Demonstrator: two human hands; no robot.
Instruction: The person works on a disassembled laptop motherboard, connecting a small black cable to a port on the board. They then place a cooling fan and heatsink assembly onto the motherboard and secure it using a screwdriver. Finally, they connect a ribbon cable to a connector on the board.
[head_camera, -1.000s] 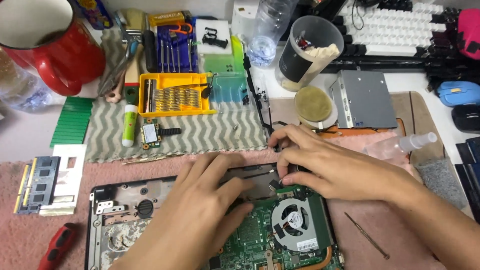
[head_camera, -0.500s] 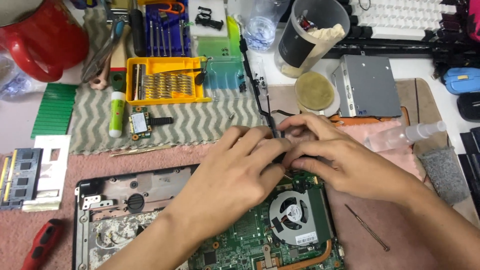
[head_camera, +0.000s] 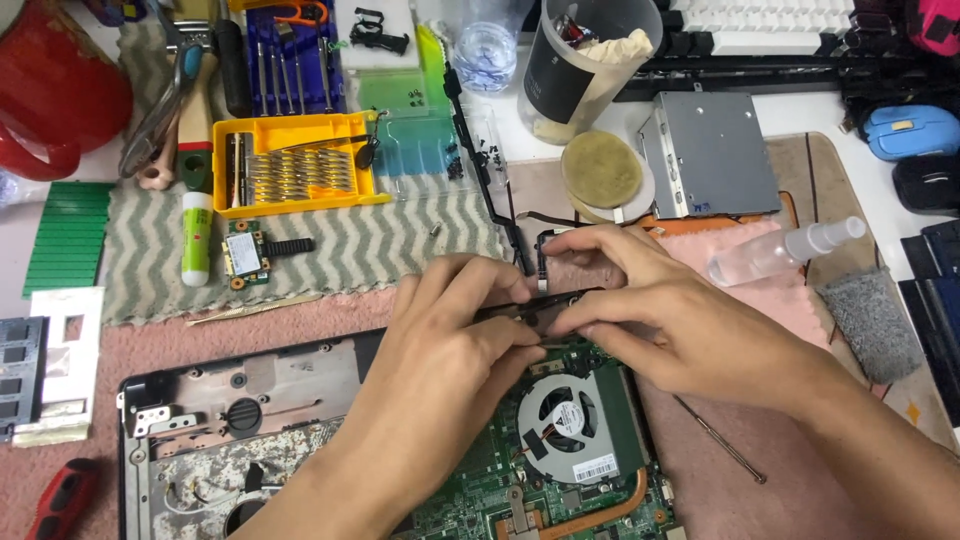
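An opened laptop base (head_camera: 250, 400) lies in front of me, its green circuit board (head_camera: 480, 490) and round cooling fan (head_camera: 565, 425) exposed. My left hand (head_camera: 440, 370) and my right hand (head_camera: 660, 310) meet just above the fan. Together their fingertips pinch a thin black strip with a cable (head_camera: 535, 295) at the laptop's back edge. A black cable (head_camera: 515, 225) runs from there away toward the back of the table.
A yellow screwdriver-bit case (head_camera: 300, 165), a small green card (head_camera: 245, 255) and a glue stick (head_camera: 197, 235) lie on a zigzag cloth. A metal drive caddy (head_camera: 710, 155), spray bottle (head_camera: 780, 255), dark cup (head_camera: 585, 65) and red mug (head_camera: 60, 95) stand behind. A thin screwdriver (head_camera: 720, 440) lies right.
My left hand moved from the laptop's middle up to join the right hand. Both hands rose slightly and now pinch the black strip together. The view shifted.
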